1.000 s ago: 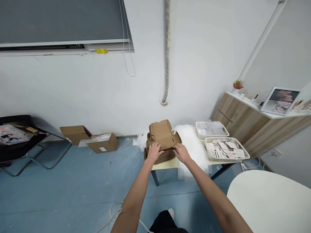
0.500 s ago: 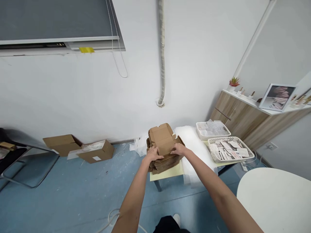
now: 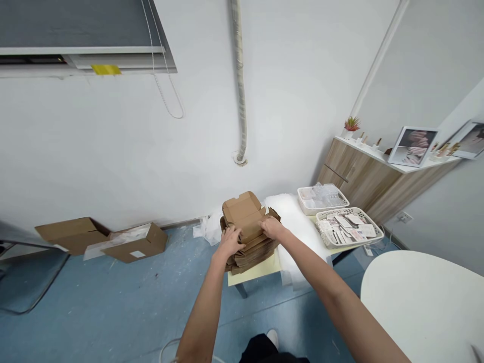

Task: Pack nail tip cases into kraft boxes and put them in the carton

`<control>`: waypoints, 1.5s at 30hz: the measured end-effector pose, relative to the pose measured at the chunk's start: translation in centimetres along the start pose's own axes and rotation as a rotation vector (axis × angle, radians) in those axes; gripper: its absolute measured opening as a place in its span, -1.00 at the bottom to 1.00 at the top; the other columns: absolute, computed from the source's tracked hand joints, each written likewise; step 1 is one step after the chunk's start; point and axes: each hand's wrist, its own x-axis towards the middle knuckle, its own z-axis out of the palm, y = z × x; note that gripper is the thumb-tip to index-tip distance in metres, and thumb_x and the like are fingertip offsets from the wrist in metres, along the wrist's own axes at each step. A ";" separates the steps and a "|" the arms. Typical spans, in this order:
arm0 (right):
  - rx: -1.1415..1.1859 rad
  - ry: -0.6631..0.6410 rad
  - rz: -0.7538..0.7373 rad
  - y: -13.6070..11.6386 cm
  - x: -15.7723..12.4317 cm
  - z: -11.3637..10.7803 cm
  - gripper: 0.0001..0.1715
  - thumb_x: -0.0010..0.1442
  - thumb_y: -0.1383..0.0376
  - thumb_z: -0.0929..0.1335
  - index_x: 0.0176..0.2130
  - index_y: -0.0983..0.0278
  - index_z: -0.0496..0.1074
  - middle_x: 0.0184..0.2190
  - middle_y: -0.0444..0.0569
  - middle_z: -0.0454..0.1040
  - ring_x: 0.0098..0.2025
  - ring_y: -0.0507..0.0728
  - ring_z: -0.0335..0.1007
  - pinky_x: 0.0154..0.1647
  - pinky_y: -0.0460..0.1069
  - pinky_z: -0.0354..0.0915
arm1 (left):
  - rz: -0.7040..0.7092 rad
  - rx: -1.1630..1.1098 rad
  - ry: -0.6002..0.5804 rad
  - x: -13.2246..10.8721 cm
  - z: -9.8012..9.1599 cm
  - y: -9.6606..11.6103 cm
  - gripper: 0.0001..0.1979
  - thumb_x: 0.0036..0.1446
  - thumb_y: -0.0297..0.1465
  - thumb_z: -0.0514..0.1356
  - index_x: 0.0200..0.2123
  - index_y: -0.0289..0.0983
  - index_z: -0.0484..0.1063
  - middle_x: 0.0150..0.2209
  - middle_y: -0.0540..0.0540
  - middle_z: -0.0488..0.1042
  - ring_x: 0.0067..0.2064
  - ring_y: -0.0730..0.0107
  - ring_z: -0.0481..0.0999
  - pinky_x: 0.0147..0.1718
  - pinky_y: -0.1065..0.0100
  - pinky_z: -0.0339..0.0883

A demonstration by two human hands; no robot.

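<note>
View swung right, left hand [image 3: 230, 243] and right hand [image 3: 272, 228] apart, clamped on stacked cardboard boxes [image 3: 254, 253] from either side

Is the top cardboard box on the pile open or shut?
Open: the top cardboard mailer box has its lid flap standing up, above the flat stack.

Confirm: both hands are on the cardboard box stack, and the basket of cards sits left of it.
Wrong: the head view shows the basket of cards right of the cardboard box stack, not left. The left hand and right hand are on it, as stated.
</note>
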 end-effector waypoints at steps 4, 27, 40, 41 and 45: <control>-0.065 0.075 -0.030 0.0 0.0 -0.5 -0.70 0.07 0.53 0.30 -0.17 0.31 0.40 -0.34 0.05 0.58 -0.23 0.17 0.49 0.10 0.04 0.11 | -0.121 0.144 0.084 -1.1 0.3 0.8 -0.22 -0.20 -0.34 0.41 0.12 -0.17 0.20 0.20 -0.28 0.22 0.33 -0.17 0.03 0.22 -0.32 -0.20; -0.246 0.729 0.414 9.0 -23.4 -8.6 -0.64 0.26 0.52 0.09 -0.30 0.20 0.34 -0.50 -0.14 0.37 -0.35 0.09 0.27 0.31 0.20 -0.09 | 0.581 -0.112 0.412 0.9 -5.7 22.0 -0.68 0.29 -0.37 0.00 0.00 -0.12 0.47 0.02 -0.04 0.54 0.20 0.18 0.36 0.31 -0.21 -0.48; -0.122 0.496 1.108 6.7 -56.4 8.0 -0.61 0.24 0.51 0.11 -0.41 0.18 0.36 -0.53 -0.10 0.37 -0.37 0.13 0.28 0.23 0.15 0.03 | 1.085 -0.191 -0.116 -4.1 16.2 45.8 -0.64 0.27 -0.46 0.02 0.05 -0.10 0.44 0.05 -0.09 0.52 0.17 0.19 0.39 0.31 -0.24 -0.47; -0.104 0.485 1.124 6.1 -57.6 9.6 -0.62 0.24 0.51 0.12 -0.40 0.19 0.36 -0.52 -0.10 0.37 -0.37 0.12 0.29 0.22 0.14 0.05 | 1.091 -0.190 -0.147 -4.8 17.7 46.4 -0.64 0.28 -0.46 0.01 0.05 -0.09 0.45 0.04 -0.08 0.53 0.16 0.20 0.40 0.31 -0.24 -0.47; -0.020 0.466 1.172 3.5 -60.2 14.8 -0.64 0.23 0.52 0.14 -0.39 0.19 0.36 -0.49 -0.10 0.41 -0.37 0.12 0.30 0.18 0.12 0.09 | 1.089 -0.149 -0.245 -7.0 22.5 47.1 -0.65 0.27 -0.46 0.01 0.01 -0.08 0.46 0.03 -0.07 0.54 0.18 0.22 0.38 0.32 -0.21 -0.48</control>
